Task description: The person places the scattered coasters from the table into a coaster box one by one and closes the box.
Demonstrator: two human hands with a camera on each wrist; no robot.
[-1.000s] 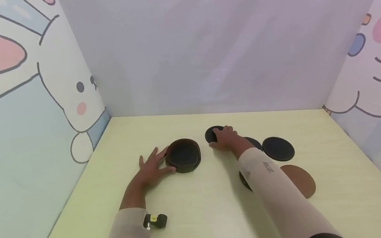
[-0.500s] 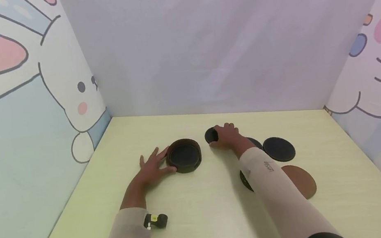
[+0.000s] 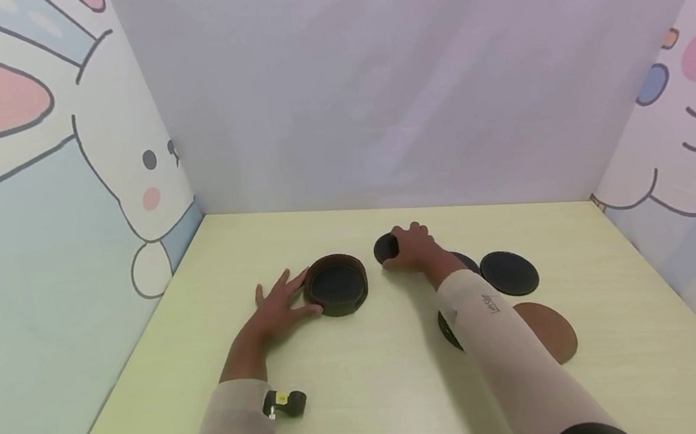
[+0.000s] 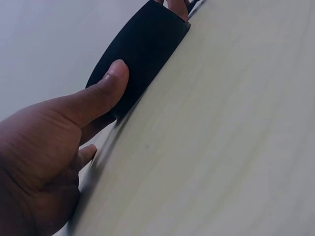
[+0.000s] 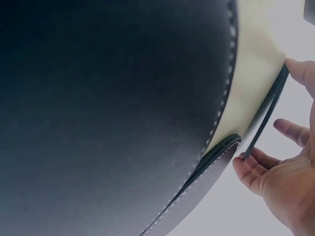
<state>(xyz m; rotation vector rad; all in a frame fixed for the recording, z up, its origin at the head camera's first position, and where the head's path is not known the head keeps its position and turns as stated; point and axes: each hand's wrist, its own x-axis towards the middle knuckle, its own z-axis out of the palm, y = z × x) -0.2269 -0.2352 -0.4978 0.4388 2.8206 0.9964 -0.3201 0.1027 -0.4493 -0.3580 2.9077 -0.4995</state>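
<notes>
1. Fingertips (image 5: 241, 169) of the right hand (image 3: 413, 248) pinch one dark disc (image 3: 383, 249) by its edge, near the holder (image 3: 339, 309) and right of it.
2. That disc is round, equally long all ways; the right wrist view shows it nearly edge-on, slanting.
3. The left hand (image 3: 277, 310) has fingers spread, thumb and index finger touching the holder's wall.
4. One holder stands on the table (image 3: 366, 419), opening upward; whether its dark bottom is a disc, I cannot tell.
5. Farther right: three dark discs (image 3: 509, 273), two partly behind the right sleeve (image 3: 503, 355), and one brown disc (image 3: 554, 332).
</notes>
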